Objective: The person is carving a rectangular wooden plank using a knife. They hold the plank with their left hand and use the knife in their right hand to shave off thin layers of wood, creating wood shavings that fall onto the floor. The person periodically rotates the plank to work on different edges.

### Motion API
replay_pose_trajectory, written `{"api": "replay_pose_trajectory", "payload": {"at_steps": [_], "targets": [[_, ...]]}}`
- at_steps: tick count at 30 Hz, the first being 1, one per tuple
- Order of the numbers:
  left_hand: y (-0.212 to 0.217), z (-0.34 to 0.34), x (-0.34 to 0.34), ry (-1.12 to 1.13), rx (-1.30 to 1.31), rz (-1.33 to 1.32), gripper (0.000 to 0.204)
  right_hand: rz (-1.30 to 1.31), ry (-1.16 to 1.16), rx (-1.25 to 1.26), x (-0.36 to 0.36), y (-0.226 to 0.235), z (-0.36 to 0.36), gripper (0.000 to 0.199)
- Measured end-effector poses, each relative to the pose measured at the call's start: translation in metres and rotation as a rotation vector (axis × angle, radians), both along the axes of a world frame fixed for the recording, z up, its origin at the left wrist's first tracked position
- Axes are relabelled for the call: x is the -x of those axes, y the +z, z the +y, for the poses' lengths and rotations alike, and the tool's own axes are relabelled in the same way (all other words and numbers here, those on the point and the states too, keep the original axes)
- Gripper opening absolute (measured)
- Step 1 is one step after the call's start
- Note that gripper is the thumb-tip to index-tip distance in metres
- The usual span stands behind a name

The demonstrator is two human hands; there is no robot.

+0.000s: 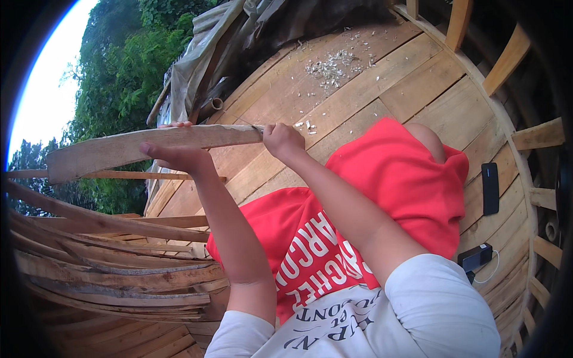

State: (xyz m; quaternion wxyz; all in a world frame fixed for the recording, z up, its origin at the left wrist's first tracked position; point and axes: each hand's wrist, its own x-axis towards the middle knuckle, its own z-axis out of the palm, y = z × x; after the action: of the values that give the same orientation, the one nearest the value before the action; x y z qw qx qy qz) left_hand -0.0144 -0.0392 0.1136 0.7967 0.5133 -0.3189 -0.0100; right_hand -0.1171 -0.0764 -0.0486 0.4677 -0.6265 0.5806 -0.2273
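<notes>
Plank floor under red-shorted legs. Left hand (179, 156) clamps plank (149, 146) held up; right hand (282, 140) closed on blade (256, 127), probably a knife. Slip could cut left fingers.

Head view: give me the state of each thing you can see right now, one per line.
Wooden plank: held up off the floor, lying roughly level across the view.
Left hand: wrapped around the plank at mid-length.
Right hand: closed at the plank's right end on a thin tool, mostly hidden.
Wood shavings: scattered loose on the plank floor.
Black phone: lying flat on the floor.
Stacked curved slats: piled at left.
</notes>
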Motion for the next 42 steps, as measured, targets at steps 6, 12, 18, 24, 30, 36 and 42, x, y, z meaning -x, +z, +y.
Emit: {"api": "replay_pose_trajectory", "payload": {"at_steps": [6,12,18,24,30,36,42], "targets": [[-0.007,0.004,-0.003,-0.034,-0.011,-0.013,0.081,0.013,0.018,-0.147,0.010,-0.013,-0.008,0.055],[-0.010,0.020,-0.010,-0.007,-0.024,-0.078,0.081,0.000,0.099,-0.027,0.004,0.016,0.004,0.056],[0.000,0.004,0.007,-0.022,0.006,-0.017,0.076,0.019,0.036,-0.027,0.003,0.007,0.001,0.056],[-0.010,0.014,0.004,-0.064,0.006,-0.023,0.074,-0.054,0.044,0.015,0.008,0.003,0.005,0.054],[-0.011,0.026,-0.007,-0.028,0.005,-0.035,0.073,-0.049,0.073,0.068,0.005,0.042,0.016,0.052],[-0.003,0.019,0.007,0.035,-0.030,-0.023,0.074,0.004,0.029,0.022,0.004,0.012,0.002,0.053],[-0.007,0.012,0.008,-0.037,0.004,-0.084,0.075,-0.009,0.052,-0.026,0.005,0.004,0.006,0.055]]}}
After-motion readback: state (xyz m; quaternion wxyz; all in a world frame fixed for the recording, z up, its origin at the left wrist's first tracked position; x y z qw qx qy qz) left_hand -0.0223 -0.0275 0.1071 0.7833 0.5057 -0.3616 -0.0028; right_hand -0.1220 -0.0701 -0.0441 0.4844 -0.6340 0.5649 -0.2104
